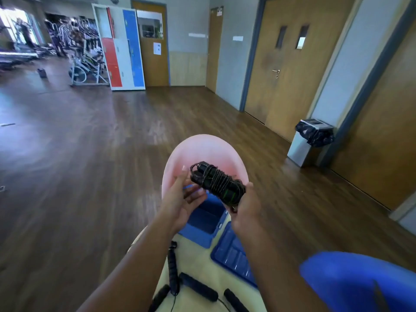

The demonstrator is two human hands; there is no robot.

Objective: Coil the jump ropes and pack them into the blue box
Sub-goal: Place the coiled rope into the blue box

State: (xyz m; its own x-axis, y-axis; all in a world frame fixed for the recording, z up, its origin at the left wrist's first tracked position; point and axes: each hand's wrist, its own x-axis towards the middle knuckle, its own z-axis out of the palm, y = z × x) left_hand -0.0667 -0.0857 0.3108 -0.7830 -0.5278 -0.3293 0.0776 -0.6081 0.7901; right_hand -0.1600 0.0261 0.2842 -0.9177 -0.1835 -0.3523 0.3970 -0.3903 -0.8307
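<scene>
starting left of centre at the bottom edge, the loose jump ropes (173,271) lie uncoiled on the pale yellow table (198,253). their black handles are ribbed and matte, their cords thin, and they are judged yet to be coiled. just above, the left hand (180,199) sits at the upper-left end of the coiled jump rope (216,183), one finger raised along it and the others curled beneath. whether it truly pinches the bundle cannot be told; it appears to steady the end so the wraps do not slip. the bundle is held in the air at centre frame, above the blue box (198,237) and not yet inside it: two black handles side by side, bound tight by many turns of thin dark cord, with green bands near the lower end. the box is open, of rigid glossy plastic. its ribbed blue lid (234,260) lies flat just beside it to the right, presumably to keep the opening free. the right hand (245,210) clasps the bundle's lower-right end, fingers wrapped round it, bearing the weight.
</scene>
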